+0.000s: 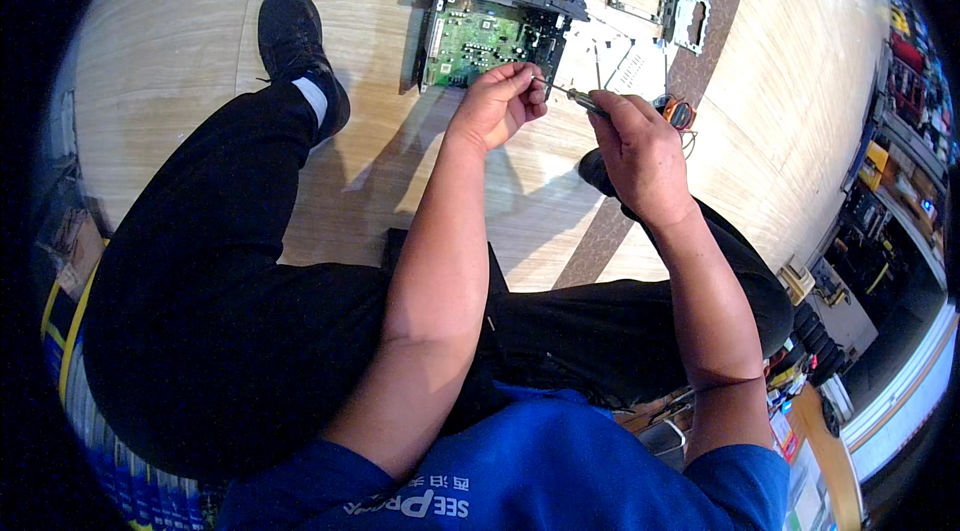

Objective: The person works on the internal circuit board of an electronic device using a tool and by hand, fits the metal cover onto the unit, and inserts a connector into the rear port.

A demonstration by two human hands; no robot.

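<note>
In the head view, grasps a slim screwdriver (574, 95) in the right hand (642, 153), aiming its long axis left and slightly far, and pinches about its tip with the left hand (498, 109), any part there too small to make out. Sits nearer by the left hand to the green circuit board (480, 39), far and left of the right hand, hiding part of its near edge. Shows also an orange-and-black device (679, 113) just right, metal brackets (642, 3) far right.
</note>
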